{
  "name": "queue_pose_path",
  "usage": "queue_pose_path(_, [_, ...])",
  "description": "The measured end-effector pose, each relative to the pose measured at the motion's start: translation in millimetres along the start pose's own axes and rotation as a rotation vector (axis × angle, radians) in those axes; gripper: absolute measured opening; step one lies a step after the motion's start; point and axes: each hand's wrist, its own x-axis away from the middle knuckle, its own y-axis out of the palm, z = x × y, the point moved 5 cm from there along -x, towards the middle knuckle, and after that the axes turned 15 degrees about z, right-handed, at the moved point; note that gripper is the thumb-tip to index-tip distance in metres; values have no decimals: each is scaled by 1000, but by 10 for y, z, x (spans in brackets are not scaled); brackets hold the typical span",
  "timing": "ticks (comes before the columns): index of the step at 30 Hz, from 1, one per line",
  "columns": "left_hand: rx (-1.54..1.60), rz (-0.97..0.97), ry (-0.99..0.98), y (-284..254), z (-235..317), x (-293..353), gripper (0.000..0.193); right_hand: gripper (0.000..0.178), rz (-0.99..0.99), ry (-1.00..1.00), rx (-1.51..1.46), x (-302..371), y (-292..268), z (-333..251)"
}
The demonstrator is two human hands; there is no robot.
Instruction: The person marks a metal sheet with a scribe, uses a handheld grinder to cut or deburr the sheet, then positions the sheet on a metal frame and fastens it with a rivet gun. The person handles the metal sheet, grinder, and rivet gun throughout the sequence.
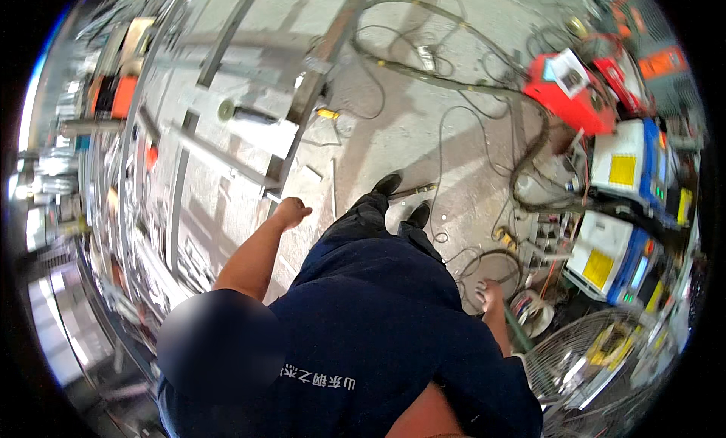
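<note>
My left hand is out to the left of my body, its fingers curled in. Whether anything is inside it I cannot make out. Just beyond it, a short pale rod end shows by a long steel tube. On the other side my right hand hangs low, fingers loosely bent and apart, with nothing seen in it. It is nearest to a coil of dark cable and a spool on the floor.
Steel bars form a frame at the left. Cables snake over the concrete floor around my feet. Toward the right stand a red machine, two white-and-blue machines and a wire-caged fan. A small yellow tool lies by the frame.
</note>
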Motion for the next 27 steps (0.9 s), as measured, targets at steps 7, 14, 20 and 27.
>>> queue_pose_path(7, [-8, -21, -134, 907, -1134, 1467, 35, 38, 30, -209, 47, -470, 103, -1546])
queue_pose_path(14, [99, -105, -270, 1544, -1719, 2064, 20, 39, -228, -468, 196, -52, 1186, -2318])
queue_pose_path(20, [393, -31, -141, 1687, -2154, 1814, 32, 39, -332, -499, 334, 624, 2016, -2153])
queue_pose_path(27, [511, 52, -534, 816, -2793, 875, 44, 32, -351, -418, 470, 1134, 2156, -1339])
